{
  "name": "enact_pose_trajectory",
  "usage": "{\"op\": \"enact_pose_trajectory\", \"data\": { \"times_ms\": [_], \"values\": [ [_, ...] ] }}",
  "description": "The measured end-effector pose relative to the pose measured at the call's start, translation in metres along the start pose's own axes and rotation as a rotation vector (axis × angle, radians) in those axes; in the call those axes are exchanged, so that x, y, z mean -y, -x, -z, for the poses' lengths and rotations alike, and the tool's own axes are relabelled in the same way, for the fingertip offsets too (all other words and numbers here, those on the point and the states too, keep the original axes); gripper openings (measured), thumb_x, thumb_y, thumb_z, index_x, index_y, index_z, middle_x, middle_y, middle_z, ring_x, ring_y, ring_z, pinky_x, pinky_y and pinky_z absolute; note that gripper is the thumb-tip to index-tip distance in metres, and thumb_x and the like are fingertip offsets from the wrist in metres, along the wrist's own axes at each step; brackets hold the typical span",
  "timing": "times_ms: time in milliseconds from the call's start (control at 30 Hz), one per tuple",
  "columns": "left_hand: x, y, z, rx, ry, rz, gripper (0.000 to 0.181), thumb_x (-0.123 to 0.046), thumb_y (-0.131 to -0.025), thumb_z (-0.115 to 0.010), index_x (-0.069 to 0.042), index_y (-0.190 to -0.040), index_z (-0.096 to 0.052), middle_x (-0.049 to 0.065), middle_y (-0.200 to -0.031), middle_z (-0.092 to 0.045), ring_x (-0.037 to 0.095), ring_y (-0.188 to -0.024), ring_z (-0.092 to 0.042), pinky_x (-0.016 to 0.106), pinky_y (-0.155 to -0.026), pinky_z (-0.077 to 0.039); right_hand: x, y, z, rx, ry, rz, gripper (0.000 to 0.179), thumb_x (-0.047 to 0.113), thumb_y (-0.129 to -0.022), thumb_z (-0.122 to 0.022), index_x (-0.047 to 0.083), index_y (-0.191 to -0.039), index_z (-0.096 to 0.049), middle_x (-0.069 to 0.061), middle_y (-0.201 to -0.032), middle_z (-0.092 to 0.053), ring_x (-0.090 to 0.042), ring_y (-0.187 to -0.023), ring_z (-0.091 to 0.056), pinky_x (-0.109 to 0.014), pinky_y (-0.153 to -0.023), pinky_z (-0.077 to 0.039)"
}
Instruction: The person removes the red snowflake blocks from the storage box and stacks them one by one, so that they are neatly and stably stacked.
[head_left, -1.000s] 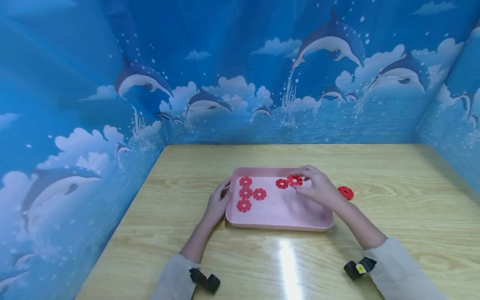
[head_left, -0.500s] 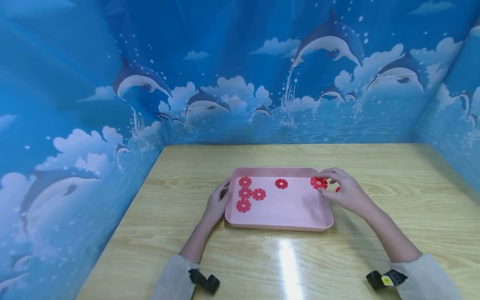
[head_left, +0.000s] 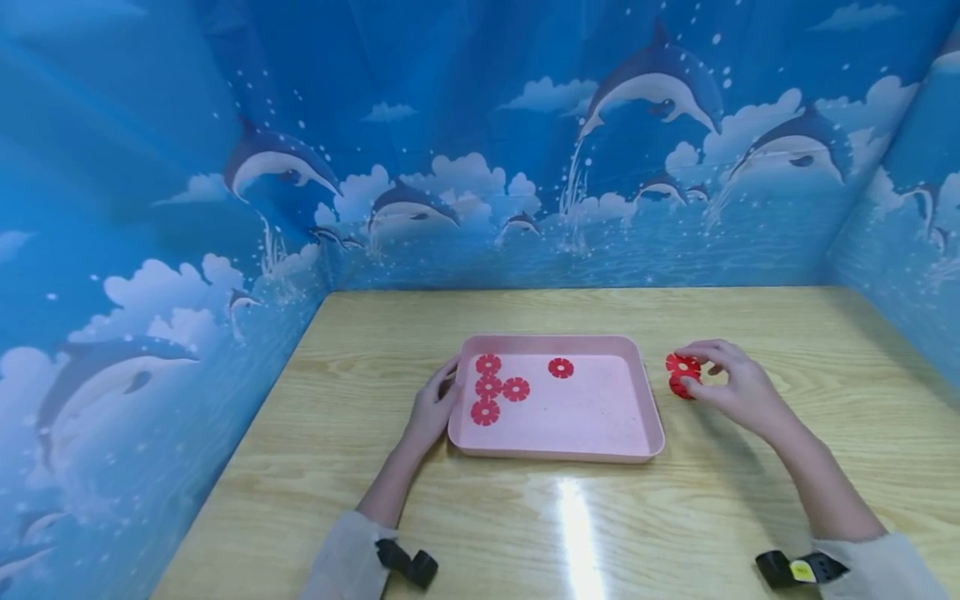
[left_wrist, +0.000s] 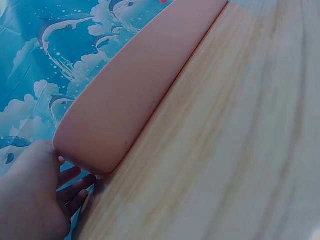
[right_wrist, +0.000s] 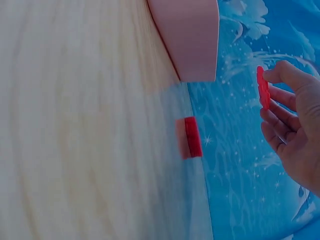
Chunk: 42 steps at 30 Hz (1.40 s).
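Observation:
A shallow pink tray (head_left: pixel 555 456) sits on the table with several red notched plastic discs flat inside, like this disc (head_left: pixel 515 389). At its left wall, my left hand (head_left: pixel 433 410) holds the tray's side; in the left wrist view the fingers (left_wrist: pixel 75 192) lie outside the corner and the thumb is mostly hidden. To the right of the tray, my right hand (head_left: pixel 738 392) pinches one red notched disc (right_wrist: pixel 263 87) on edge between thumb and fingers. Just below it on the table stands a small stack of red discs (right_wrist: pixel 193 137), partly hidden by the held one in the head view.
The wooden table (head_left: pixel 375 333) extends around the tray on all sides. A blue dolphin-print backdrop (head_left: pixel 480 167) rises behind it and at both sides. Small black cameras (head_left: pixel 798 570) are strapped at both sleeves.
My right hand has lifted a red disc out of the tray's upper right and carried it rightward over the rim to the stack. The left hand stays on the tray.

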<state>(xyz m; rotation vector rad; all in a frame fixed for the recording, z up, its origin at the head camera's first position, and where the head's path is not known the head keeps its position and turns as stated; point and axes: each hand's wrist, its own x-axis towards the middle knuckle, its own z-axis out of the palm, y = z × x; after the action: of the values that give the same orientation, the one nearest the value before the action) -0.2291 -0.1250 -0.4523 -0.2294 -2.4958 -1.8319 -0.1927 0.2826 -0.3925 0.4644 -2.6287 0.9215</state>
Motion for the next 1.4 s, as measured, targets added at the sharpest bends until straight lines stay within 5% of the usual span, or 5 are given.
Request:
{"op": "enact_pose_trajectory", "data": {
  "times_ms": [300, 467, 600, 767, 1400],
  "values": [
    [-0.032, 0.013, 0.003, 0.018, -0.014, -0.011, 0.044, -0.006, -0.095, -0.048, 0.003, -0.136, -0.038, 0.024, -0.134, -0.041, 0.037, -0.115, -0.047, 0.040, -0.094, -0.044, -0.021, 0.007, 0.002, -0.026, -0.001, 0.017, 0.036, -0.001, -0.074, -0.072, -0.001, -0.108, -0.063, -0.017, -0.107, -0.056, -0.023, -0.086, -0.049, -0.017, -0.065, -0.044],
    [-0.012, 0.004, 0.002, 0.013, -0.003, 0.001, 0.044, -0.011, -0.095, -0.049, -0.004, -0.138, -0.039, 0.019, -0.136, -0.041, 0.034, -0.117, -0.047, 0.039, -0.095, -0.043, -0.031, 0.009, -0.002, -0.030, -0.004, 0.029, 0.035, -0.004, -0.073, -0.072, -0.002, -0.107, -0.063, -0.017, -0.106, -0.056, -0.009, -0.088, -0.046, -0.013, -0.065, -0.044],
    [0.000, 0.000, 0.000, 0.002, -0.008, 0.015, 0.045, -0.015, -0.095, -0.050, -0.011, -0.139, -0.041, 0.014, -0.136, -0.043, 0.030, -0.116, -0.048, 0.036, -0.094, -0.043, -0.037, 0.011, -0.005, -0.013, -0.020, 0.020, 0.036, -0.006, -0.073, -0.070, -0.002, -0.108, -0.062, -0.019, -0.108, -0.055, -0.013, -0.089, -0.047, -0.011, -0.066, -0.044],
    [0.001, -0.001, -0.001, -0.009, -0.009, 0.014, 0.044, -0.016, -0.095, -0.050, -0.013, -0.138, -0.042, 0.011, -0.136, -0.044, 0.027, -0.115, -0.049, 0.035, -0.094, -0.044, -0.047, 0.014, -0.009, 0.017, -0.028, -0.020, 0.035, -0.004, -0.075, -0.069, -0.002, -0.109, -0.062, -0.020, -0.110, -0.054, -0.027, -0.087, -0.051, -0.011, -0.067, -0.043],
    [0.003, -0.002, -0.001, -0.009, -0.002, 0.034, 0.044, -0.014, -0.094, -0.051, -0.016, -0.138, -0.043, 0.009, -0.136, -0.044, 0.025, -0.116, -0.049, 0.033, -0.094, -0.044, -0.063, 0.015, -0.020, 0.027, -0.023, 0.012, 0.034, -0.004, -0.075, -0.070, -0.001, -0.108, -0.062, -0.019, -0.109, -0.055, -0.027, -0.088, -0.051, -0.008, -0.070, -0.040]
  ]
}}
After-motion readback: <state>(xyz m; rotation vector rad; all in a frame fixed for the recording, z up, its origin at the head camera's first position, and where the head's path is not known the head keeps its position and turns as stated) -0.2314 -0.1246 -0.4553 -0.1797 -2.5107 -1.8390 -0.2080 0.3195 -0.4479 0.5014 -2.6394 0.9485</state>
